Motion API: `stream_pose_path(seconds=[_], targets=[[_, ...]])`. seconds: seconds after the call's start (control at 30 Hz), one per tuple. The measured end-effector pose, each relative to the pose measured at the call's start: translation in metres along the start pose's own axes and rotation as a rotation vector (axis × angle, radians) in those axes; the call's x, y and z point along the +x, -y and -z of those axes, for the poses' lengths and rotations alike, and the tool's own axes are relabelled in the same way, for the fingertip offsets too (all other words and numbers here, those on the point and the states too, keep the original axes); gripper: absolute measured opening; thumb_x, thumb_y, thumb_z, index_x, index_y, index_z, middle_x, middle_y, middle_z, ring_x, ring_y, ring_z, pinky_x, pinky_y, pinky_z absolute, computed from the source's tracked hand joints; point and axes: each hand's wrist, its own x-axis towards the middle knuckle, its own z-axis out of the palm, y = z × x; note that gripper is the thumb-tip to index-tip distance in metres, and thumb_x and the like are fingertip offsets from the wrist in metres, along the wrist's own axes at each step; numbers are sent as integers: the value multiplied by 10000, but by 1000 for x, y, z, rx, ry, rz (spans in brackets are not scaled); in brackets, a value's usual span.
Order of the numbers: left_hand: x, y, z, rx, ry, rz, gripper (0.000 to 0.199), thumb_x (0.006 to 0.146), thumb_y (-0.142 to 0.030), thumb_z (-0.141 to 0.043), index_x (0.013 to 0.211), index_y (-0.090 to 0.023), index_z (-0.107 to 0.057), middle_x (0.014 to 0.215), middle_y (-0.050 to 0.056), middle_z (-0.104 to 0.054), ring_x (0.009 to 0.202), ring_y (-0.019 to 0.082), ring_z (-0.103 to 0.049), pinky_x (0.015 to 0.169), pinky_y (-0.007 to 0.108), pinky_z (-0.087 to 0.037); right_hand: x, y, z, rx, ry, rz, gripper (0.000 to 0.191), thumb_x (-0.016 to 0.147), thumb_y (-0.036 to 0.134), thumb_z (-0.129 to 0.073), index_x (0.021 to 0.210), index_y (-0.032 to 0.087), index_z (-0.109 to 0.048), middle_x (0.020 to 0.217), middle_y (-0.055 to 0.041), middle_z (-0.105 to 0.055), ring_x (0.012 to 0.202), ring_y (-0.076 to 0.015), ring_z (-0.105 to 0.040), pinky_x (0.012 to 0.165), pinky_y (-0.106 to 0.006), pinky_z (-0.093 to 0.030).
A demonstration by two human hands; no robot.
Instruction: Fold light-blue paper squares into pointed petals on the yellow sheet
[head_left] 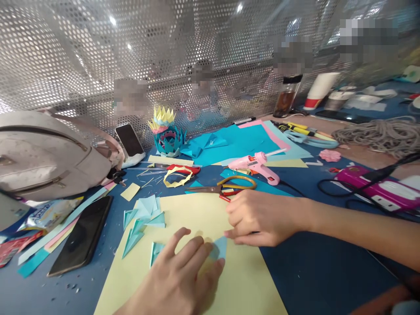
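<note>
My left hand [188, 267] is low over a pale yellow sheet [243, 280], its bent fingers and thumb closed around a small light blue paper piece [220, 247]. From the right, my right hand [257, 218] reaches in with fingers curled, a fingertip at the upper right corner of that same piece. Much of the paper is hidden under the left fingers. Folded light blue paper triangles [146, 212] lie on the sheet to the left, and another folded piece [155, 253] sits beside my left hand. Scissors [219, 188] with yellow-brown handles rest just beyond my right hand.
A pink glue gun [254, 164] lies behind the scissors, near a yellow paper ring [178, 176]. Folded paper crowns [169, 138] stand farther back. Black phone [82, 236] and backpack [49, 153] are left; magenta power strip [377, 186] and coiled cord [380, 135] are right.
</note>
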Motion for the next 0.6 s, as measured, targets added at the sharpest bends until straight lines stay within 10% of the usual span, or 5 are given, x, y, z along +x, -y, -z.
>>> stream_pose_path(seconds=[0.27,0.6], targets=[[-3,-22,-2,157,28,-72,344,1008,5,-385,999,-66,-722,734,26,-684,632,145,-611,650,298,-466,0,4,-7,24,1,20,555,1099,493,-272,1221,180,-714,773,-58,-675,746,-188,-594,661,-321,-330],[-10,-37,-13,191,-18,71,205,927,34,-557,929,-47,-746,699,24,-666,498,108,-509,462,295,-369,26,-3,-18,11,-50,144,582,1070,568,-282,1253,223,-713,696,-24,-598,608,-175,-477,567,-320,-267]])
